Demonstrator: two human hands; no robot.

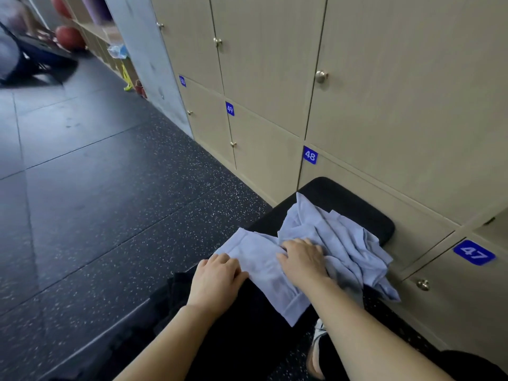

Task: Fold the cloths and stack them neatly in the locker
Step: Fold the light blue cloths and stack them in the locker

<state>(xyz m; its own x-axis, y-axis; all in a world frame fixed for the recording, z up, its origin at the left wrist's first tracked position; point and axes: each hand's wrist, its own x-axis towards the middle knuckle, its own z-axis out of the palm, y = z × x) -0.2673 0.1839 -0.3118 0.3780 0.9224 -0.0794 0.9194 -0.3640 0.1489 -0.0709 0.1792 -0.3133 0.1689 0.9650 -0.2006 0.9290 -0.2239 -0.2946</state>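
A light blue cloth (264, 268) lies partly flattened on a black padded bench (346, 199). A crumpled heap of the same blue cloth (343, 243) sits just beyond it. My left hand (217, 276) holds the near left edge of the flattened cloth with its fingers curled over it. My right hand (302, 259) presses down on the fabric where the flat part meets the heap, fingers bent into the folds. The beige lockers (384, 119) stand shut along the wall on the right.
Locker doors carry blue number plates 47 (473, 253), 48 (310, 155) and 49 (229, 108). Dark speckled floor (110, 202) stretches to the left. A person sits far back left near red balls (68, 37). A shoe (320, 329) shows below the bench.
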